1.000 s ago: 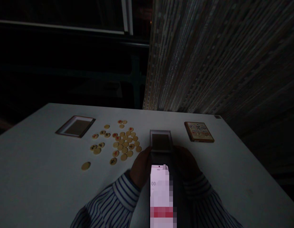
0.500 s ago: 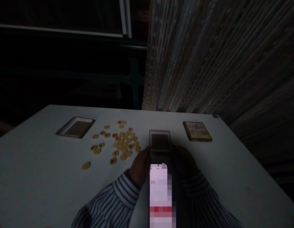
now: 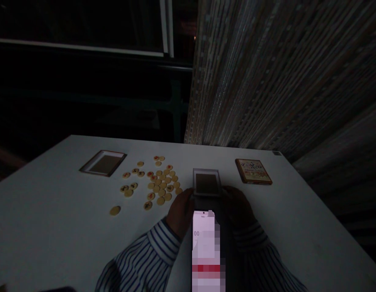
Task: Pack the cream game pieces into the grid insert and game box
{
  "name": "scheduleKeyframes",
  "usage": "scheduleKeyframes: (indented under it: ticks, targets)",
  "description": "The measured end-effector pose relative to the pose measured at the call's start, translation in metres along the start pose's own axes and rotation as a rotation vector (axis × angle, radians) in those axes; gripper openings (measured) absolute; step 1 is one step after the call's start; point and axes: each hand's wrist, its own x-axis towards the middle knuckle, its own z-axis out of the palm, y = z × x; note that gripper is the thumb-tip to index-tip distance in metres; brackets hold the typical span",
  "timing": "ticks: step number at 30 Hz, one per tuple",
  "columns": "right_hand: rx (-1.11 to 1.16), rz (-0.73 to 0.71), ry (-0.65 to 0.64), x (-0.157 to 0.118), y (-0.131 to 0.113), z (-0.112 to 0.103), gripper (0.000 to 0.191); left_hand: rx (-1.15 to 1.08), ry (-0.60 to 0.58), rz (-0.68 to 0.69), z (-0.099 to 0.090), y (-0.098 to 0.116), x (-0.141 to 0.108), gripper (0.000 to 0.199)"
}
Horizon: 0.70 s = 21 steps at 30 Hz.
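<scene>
Between my two hands is a small open box with a pale rim and a brown bottom. My left hand grips its near left corner with fingers closed. At the near right corner my right hand grips it too, mostly in shadow. A phone with a lit screen lies nearer to me, between my forearms; part of it is blurred into blocks. Left of the box, round wooden xiangqi pieces are scattered, some face up with red or black characters, others plain side up.
A shallow open box part lies at the table's far left. On the right is a closed box with a printed lid. The white table ends before a bead-like string curtain. The room is dim.
The view has shifted slightly, so the table's things appear a little further right. A dark shape now shows at the bottom left edge. Both hands keep their hold on the box.
</scene>
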Motion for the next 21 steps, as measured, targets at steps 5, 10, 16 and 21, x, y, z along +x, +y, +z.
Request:
scheduleKeyframes:
  ticks: [5,10,16,21]
  targets:
    - [0.114,0.12,0.111,0.002,0.0,0.0,0.025,0.039,0.104,0.015,-0.016,0.003,0.006,0.033]
    - [0.187,0.114,0.188,0.008,-0.006,-0.008,0.025,0.094,0.184,0.07,-0.037,-0.004,0.026,0.029]
    - [0.146,0.018,0.161,0.022,-0.013,-0.018,0.024,0.133,0.271,0.044,-0.054,-0.026,0.036,0.024]
    - [0.141,-0.082,0.11,0.042,-0.026,-0.022,0.022,0.224,0.272,0.042,-0.057,-0.037,0.031,0.025]
